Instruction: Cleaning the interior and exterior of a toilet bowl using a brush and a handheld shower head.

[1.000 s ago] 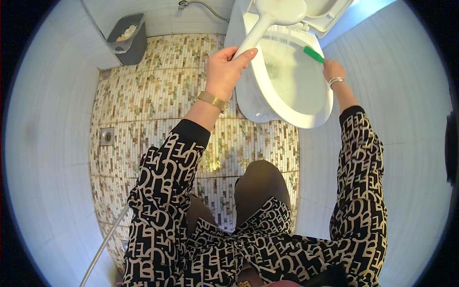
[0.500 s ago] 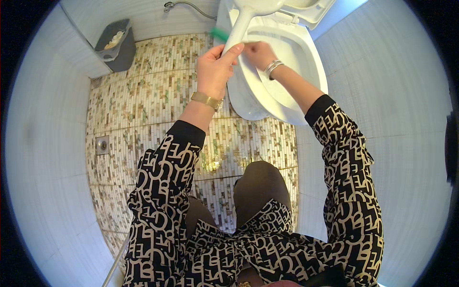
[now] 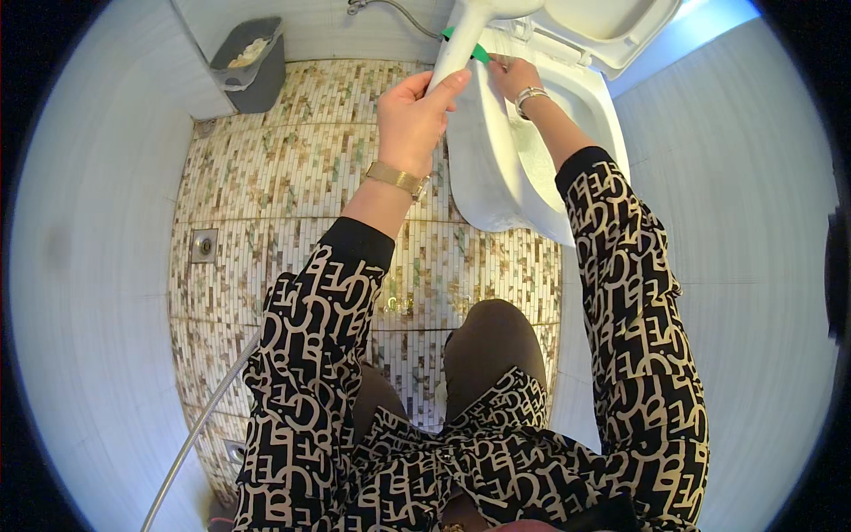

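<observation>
My left hand [image 3: 415,120] is closed around the handle of a white hand shower [image 3: 457,50], whose wide round head is cut off by the top edge. Just to the right, my right hand [image 3: 516,80] grips a green brush [image 3: 480,54], partly hidden behind the shower handle; its bristles cannot be made out. That hand is over the left rim of a white toilet [image 3: 483,164] with its seat and lid [image 3: 612,28] raised. A gold watch sits on my left wrist and silver bangles on my right.
A grey bin [image 3: 259,87] with crumpled paper stands at the far left by the wall. A metal hose [image 3: 399,14] hangs left of the toilet. The shower hose [image 3: 199,424] runs along my left side. A square drain [image 3: 204,246] lies in the mosaic floor [image 3: 266,186].
The view has shifted, so toilet and bin sit further right. My right hand has moved up along the toilet's rim, and more of the green brush shows. Both hands keep their grip.
</observation>
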`<state>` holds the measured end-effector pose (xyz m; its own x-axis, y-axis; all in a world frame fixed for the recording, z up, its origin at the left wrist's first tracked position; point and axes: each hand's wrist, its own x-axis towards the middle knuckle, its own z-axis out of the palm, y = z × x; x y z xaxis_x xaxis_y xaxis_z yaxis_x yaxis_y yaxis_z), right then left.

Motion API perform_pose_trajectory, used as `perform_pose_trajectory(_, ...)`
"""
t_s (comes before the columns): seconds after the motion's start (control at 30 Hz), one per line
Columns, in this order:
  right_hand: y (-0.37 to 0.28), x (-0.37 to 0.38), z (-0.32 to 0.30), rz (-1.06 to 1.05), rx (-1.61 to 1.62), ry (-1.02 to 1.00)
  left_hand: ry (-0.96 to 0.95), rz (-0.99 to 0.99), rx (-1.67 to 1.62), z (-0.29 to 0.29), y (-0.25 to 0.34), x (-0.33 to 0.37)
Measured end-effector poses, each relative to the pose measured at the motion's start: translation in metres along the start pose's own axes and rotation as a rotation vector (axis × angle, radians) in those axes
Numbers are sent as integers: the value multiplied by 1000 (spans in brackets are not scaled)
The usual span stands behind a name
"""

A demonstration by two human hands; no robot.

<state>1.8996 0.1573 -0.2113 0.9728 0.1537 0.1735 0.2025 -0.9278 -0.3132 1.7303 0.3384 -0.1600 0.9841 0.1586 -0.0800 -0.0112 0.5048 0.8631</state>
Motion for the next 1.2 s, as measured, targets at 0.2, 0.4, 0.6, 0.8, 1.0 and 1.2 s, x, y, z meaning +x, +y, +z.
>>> perform_pose_trajectory(0.2, 16, -19, 9, 108, 232, 33, 20, 25, -19, -7, 3, 3)
perform_pose_trajectory(0.4, 99, -6, -20, 172, 49, 274, -22, 10, -8, 0, -5, 7)
perform_pose_trajectory(0.6, 123, -36, -15, 361, -65, 346, -66, -6, 65, 7, -7, 10)
perform_pose_trajectory(0.8, 91, -40, -4, -1, 102, 154, -88, -24, 68, 9, -20, 3)
perform_pose_trajectory(1.0, 194, -36, -81, 705, -267, 281, -123, -15, 78, 17, -19, 1)
perform_pose_trajectory(1.2, 150, -22, -32, 349, -47, 113, -96, -65, 106, 7, -25, 1)
